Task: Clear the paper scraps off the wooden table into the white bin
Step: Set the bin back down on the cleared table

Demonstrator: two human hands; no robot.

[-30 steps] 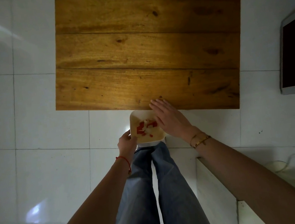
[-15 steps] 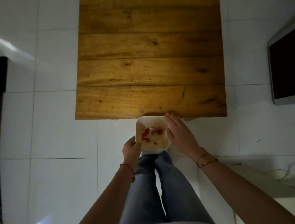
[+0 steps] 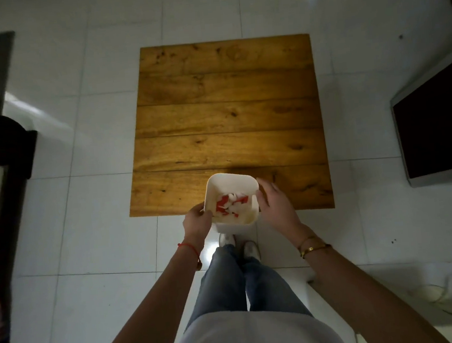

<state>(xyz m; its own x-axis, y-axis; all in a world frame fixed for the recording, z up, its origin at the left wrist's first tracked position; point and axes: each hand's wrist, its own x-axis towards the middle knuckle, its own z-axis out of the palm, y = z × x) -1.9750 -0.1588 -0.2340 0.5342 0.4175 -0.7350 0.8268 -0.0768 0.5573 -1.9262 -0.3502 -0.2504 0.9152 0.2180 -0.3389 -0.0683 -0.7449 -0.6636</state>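
Note:
A small white bin (image 3: 247, 181) is held up over the near edge of the wooden table (image 3: 225, 116). Red and white paper scraps (image 3: 230, 205) lie inside it. My left hand (image 3: 196, 223) grips the bin's left rim. My right hand (image 3: 275, 205) rests against the bin's right side with the fingers loosely spread. The tabletop shows bare planks with no scraps on it.
White floor tiles surround the table. A dark screen in a pale frame (image 3: 436, 125) lies on the floor to the right. Dark furniture (image 3: 2, 152) stands at the left edge. My legs and shoes (image 3: 240, 249) are just below the bin.
The view has pulled back and up, so the whole table now shows. The bin has risen over the table's near edge, still between both hands.

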